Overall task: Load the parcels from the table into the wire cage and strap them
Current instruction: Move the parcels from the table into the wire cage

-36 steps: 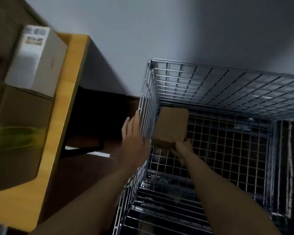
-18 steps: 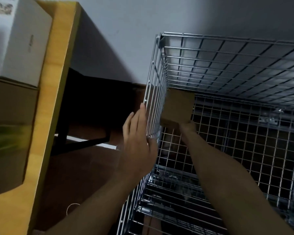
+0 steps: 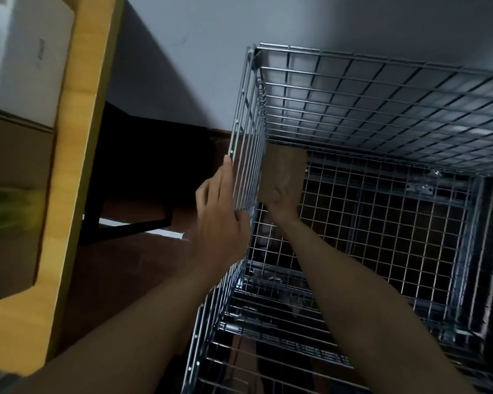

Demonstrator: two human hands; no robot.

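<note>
Parcel [image 3: 285, 166] gripped by right hand [image 3: 282, 196] inside wire cage [image 3: 382, 63]; left hand [image 3: 221, 220] flat on mesh; boxes [image 3: 12, 180] on worktop [image 3: 79, 143] and strapping outstanding.

The shiny silver wire cage [image 3: 382, 109] has a pattern of little squares, and the small brown cardboard parcel [image 3: 285, 166] is plain. The yellow wooden bench [image 3: 77, 137] carries a white box [image 3: 26, 52] and a big brown cardboard box [image 3: 12, 155] with a blurry green patch.

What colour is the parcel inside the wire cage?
The parcel is plain brown cardboard; the head view shows it best.
</note>
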